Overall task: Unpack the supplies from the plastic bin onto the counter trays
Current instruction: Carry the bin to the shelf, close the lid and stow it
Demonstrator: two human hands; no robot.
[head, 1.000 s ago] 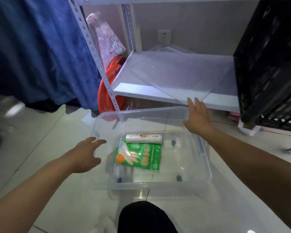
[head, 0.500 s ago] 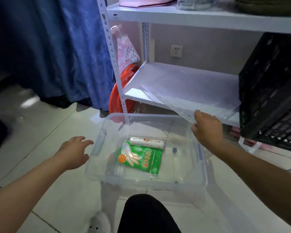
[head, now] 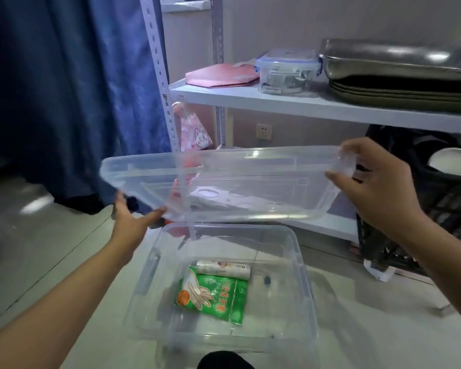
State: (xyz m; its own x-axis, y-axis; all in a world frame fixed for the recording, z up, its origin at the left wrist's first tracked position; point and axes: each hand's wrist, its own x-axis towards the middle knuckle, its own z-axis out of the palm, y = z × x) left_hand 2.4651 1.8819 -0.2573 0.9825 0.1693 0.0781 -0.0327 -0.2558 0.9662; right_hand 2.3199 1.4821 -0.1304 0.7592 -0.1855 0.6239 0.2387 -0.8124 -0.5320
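Clear plastic, light and a bit bendy, the bin lid point(head: 224, 182) is up in the air, left hand point(head: 133, 217) and right hand point(head: 370, 182) gripping its ends, over the plastic bin point(head: 301, 262) on the floor holding a green glove pack point(head: 213, 294) and white roll point(head: 224, 269)

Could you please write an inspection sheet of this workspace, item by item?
Surface: pale tiled floor; no counter seen.
Job's things: clear bin on floor, holding green glove packet and white roll; second clear bin held in the air above it.
Clutter: pink folder, lidded box, metal trays on shelf.
Grippers: left hand and right hand grip held bin's ends.
Cables: nothing seen.
Surroundings: blue curtain, black crate, wall socket.
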